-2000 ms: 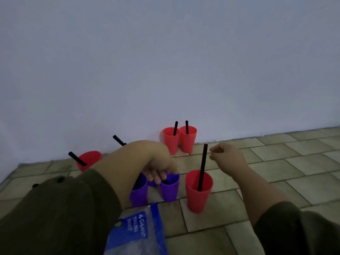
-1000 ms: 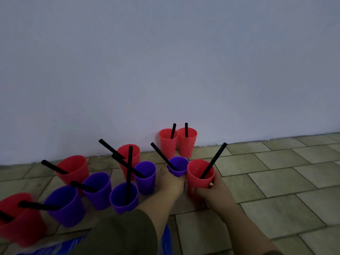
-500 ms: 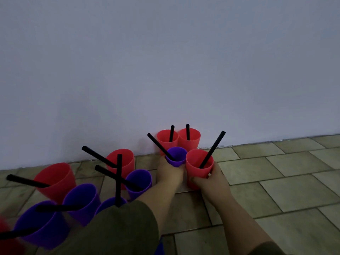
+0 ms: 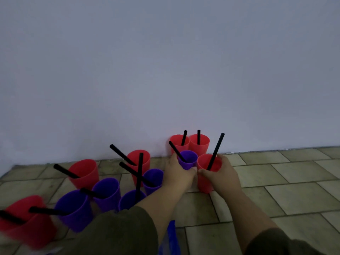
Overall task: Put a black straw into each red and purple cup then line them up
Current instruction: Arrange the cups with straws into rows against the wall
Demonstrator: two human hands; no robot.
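Purple cup (image 4: 189, 158), gripped by the left hand (image 4: 176, 174), and red cup (image 4: 203, 184) touching it, gripped by the right hand (image 4: 221, 174), stand just before the wall-side red pair (image 4: 203, 146) and are best slid low and upright so neither leaning straw (image 4: 217, 147) tips out.

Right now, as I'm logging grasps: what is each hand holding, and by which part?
The left hand grips the purple cup round its side wall, just below the rim; the right hand grips the red cup beside it the same way.
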